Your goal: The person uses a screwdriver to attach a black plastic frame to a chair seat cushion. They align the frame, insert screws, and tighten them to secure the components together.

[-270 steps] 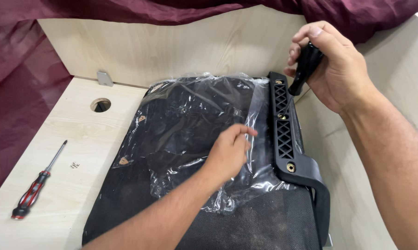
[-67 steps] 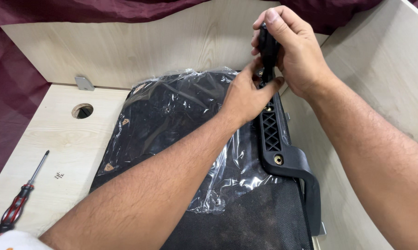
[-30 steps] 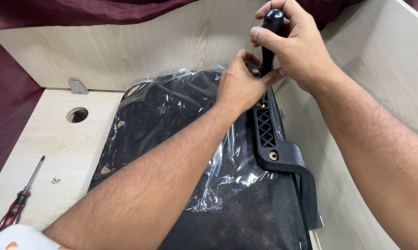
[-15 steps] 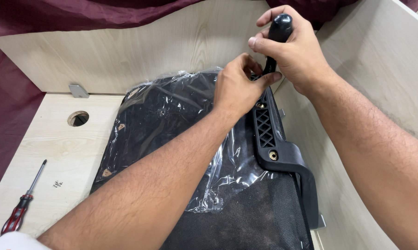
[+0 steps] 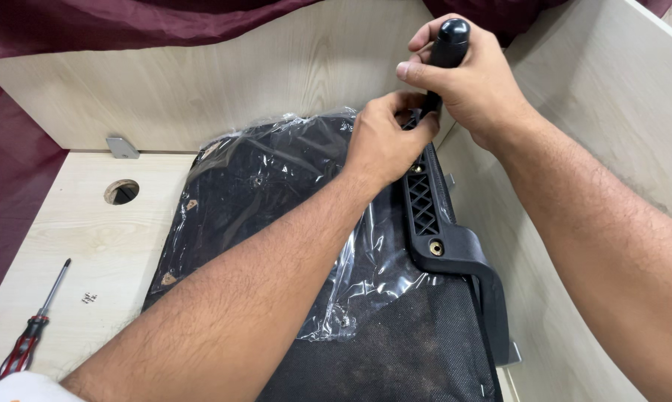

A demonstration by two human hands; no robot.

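Right hand (image 5: 477, 82) gripped black rounded tool handle (image 5: 449, 39) upright, left hand (image 5: 386, 141) just below pinched its shaft against black ribbed plastic armrest bracket (image 5: 434, 223), plastic-wrapped black seat cushion (image 5: 276, 201) beneath left forearm, red-handled screwdriver (image 5: 29, 335) well apart on pale wooden counter (image 5: 83, 246).

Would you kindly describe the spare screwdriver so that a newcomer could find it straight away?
Start from the pale wooden board under the black, plastic-wrapped seat pad and follow it to its near left corner. The screwdriver lies there on the bare wood, beside a few tiny screws. Its red and black grip and thin metal shaft set it apart; neither hand touches it.
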